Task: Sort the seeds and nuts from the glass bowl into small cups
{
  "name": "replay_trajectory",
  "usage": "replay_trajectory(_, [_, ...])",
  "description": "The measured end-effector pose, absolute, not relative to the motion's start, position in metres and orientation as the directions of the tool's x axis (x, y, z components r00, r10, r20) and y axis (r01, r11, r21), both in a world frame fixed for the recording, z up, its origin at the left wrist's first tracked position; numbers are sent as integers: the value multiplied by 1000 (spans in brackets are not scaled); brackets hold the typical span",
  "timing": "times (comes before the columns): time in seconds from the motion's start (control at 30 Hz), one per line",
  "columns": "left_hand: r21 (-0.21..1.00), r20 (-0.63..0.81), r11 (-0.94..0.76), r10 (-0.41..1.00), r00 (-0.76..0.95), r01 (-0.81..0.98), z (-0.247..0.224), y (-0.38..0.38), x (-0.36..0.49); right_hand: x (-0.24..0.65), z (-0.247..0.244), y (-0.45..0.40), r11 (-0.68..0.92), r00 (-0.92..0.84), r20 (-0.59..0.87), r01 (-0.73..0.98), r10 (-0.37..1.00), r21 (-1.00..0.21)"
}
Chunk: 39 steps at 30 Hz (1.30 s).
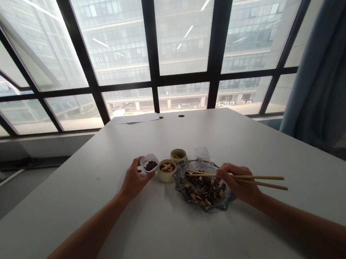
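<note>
Indoors, a white table (138, 244) faces tall windows (119, 37).

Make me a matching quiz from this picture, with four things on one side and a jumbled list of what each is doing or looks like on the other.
1. Left hand
2. Right hand
3. Glass dish
4. Curtain

A. Blue and hanging
B. Gripping two chopsticks
C. Heaped with a mix of dark and pale pieces
D. Holding a small clear tub

Right pairs: 1-D, 2-B, 3-C, 4-A.
</note>
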<state>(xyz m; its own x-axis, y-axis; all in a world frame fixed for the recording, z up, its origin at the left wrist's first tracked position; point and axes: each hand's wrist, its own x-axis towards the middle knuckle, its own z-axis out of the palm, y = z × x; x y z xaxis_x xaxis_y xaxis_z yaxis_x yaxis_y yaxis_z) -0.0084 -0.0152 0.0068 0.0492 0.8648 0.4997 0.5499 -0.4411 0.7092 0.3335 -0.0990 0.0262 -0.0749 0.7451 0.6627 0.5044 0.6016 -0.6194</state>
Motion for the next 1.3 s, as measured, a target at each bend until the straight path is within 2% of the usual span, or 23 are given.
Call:
replay_trajectory(0.1, [710, 498, -437, 866, 44, 553, 7, -15, -8, 334, 28, -99, 619, -105, 670, 507, 735, -599])
replay_trajectory(0.73, [699, 517, -448, 855, 39, 557, 4, -13, -9, 331, 25, -99, 538, 36, 631, 485, 775, -689])
replay_trajectory(0.97, [679, 554, -472, 832, 31, 562, 2, -12, -9, 328, 29, -93, 475, 293, 579, 356, 761, -805])
replay_trajectory(1.07, [685, 564, -485, 826, 27, 543, 1, -10, -10, 329, 29, -90, 445, 324, 548, 341, 771, -828])
replay_trajectory(1.17, [696, 559, -486, 829, 26, 529, 0, -10, -9, 330, 31, -92, 446, 315, 551, 350, 772, -824])
replay_trajectory(1.3, [709, 547, -454, 837, -14, 540, 2, -11, -7, 320, 48, -96, 538, 261, 636, 360, 727, -763])
